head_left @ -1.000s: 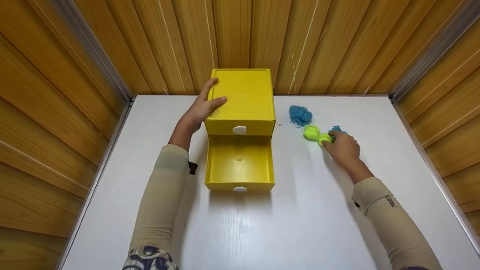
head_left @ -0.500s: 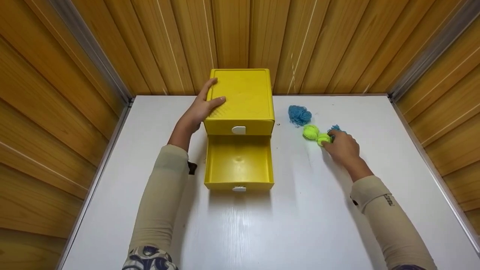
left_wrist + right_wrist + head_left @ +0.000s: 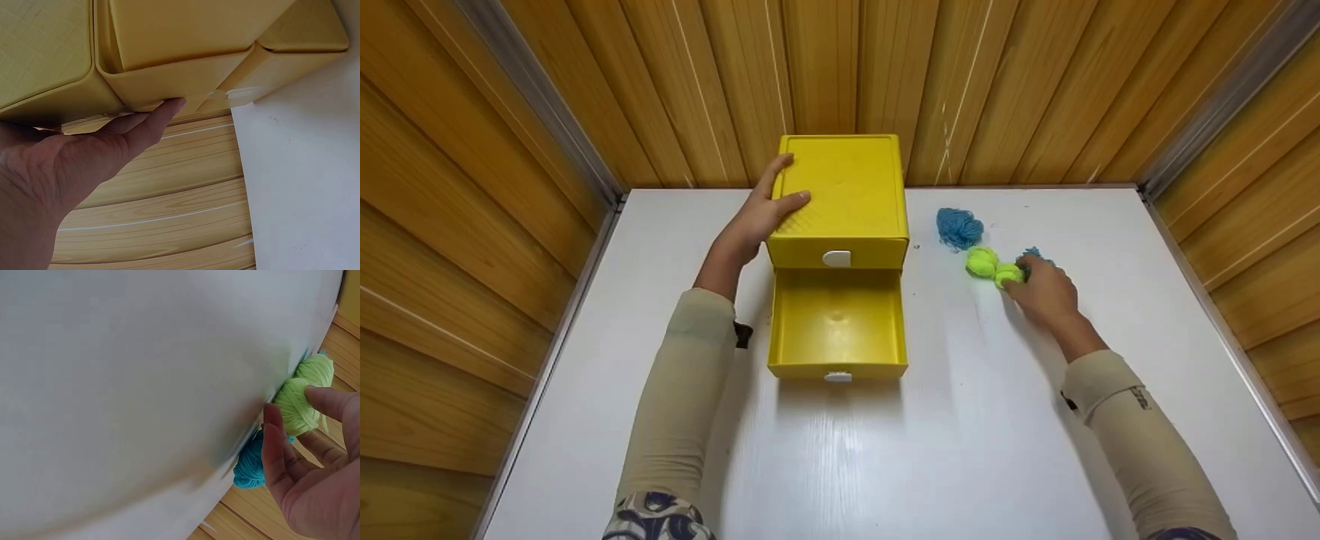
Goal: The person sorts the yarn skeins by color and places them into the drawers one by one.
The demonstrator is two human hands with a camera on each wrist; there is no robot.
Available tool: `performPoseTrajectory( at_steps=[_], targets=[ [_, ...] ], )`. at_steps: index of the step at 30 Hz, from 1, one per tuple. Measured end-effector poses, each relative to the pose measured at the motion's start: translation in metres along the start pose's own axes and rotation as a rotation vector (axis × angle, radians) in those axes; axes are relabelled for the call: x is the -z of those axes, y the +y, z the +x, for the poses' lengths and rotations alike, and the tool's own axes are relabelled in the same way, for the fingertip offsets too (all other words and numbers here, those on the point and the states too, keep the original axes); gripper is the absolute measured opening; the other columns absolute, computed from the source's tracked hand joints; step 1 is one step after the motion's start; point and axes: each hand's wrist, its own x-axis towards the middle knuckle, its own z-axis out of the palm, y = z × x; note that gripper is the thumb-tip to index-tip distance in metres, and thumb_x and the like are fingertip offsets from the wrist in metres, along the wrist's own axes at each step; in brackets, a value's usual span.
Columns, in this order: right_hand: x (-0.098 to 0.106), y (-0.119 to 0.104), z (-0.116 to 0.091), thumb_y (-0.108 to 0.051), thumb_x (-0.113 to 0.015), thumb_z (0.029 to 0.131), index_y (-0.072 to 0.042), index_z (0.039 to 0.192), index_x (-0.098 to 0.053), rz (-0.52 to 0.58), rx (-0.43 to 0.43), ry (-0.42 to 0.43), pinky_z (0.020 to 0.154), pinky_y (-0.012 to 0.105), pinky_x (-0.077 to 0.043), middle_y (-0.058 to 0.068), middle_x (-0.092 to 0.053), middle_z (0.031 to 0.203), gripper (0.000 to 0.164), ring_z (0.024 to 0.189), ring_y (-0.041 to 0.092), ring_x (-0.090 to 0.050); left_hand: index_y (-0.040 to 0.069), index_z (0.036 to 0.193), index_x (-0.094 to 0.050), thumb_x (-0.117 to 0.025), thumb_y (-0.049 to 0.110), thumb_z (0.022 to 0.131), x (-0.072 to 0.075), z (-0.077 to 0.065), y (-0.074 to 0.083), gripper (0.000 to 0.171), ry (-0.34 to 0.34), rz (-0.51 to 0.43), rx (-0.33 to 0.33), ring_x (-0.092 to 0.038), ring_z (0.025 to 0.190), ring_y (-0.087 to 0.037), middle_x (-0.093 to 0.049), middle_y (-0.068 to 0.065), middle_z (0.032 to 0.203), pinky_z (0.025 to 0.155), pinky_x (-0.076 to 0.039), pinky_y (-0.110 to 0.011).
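The lower drawer (image 3: 802, 370) of the yellow box (image 3: 847, 187) is pulled out toward the near side; that step appears complete. Lifting the yarn appears to remain: the green ball (image 3: 1008, 276) is right of the box, touching a second green ball (image 3: 981, 262) (a blue ball (image 3: 958, 228) lies farther back). Right hand (image 3: 1046, 292): thumb and fingers pinch the green ball. Left hand (image 3: 756, 219): spread, thumb on box top, fingers along left side.

The drawer box (image 3: 840, 187) appears of smooth plastic with a soft gloss; its handles (image 3: 837, 259) look plastic also; the green yarn balls (image 3: 982, 262) and the blue yarn (image 3: 959, 228) look fibrous and matt; the worktop (image 3: 840, 465) is smooth, rather shiny; the wall panels (image 3: 821, 67) show wood grain; the sleeves (image 3: 679, 390) are matt cloth.
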Motion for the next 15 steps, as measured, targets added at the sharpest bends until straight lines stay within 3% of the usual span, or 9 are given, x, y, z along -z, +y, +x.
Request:
performPoseTrajectory(
  at_steps=[15],
  targets=[
    [0.008, -0.010, -0.010, -0.030, -0.068, 0.099, -0.003, 0.140, -0.059, 0.021, 0.021, 0.096, 0.094, 0.060, -0.051, 0.029, -0.070, 0.132, 0.049, 0.113, 0.046, -0.067, 0.052, 0.166, -0.020, -0.065, 0.047, 0.103, 0.001, -0.001, 0.000, 0.077, -0.007, 0.001, -0.001, -0.017, 0.165, -0.030, -0.003, -0.004, 0.182, 0.134, -0.014, -0.058]
  ],
)
